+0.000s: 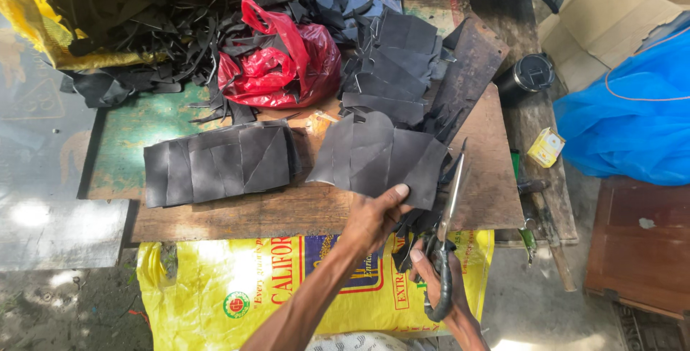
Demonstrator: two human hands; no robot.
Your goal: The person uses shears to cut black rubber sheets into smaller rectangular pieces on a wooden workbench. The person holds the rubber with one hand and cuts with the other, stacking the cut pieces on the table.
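Nearest the camera, at the bottom edge, the right hand (438, 279) is clenched around the dark loop handles of a pair of large scissors (445, 236), its fingers (417, 256) curled tight about the grip. These scissors run long and steep, handles low toward the person and blades pointing up and away, leaning slightly right, with the blades slightly parted at the right edge of a dark grey leather piece (381, 153). Just left of them, the left hand (374, 218) pinches that piece at its lower edge, thumb on top and the other fingers hidden beneath. It is held fanned out and lifted above the wooden tabletop (496, 193), whose front edge is draped with a yellow printed sack (237, 286). Farther left on the board lies a flat row of overlapping cut pieces (215, 164). Beyond sit a crumpled red plastic bag (280, 60), another stack of dark pieces (395, 70), and a heap of black strip offcuts (151, 27).
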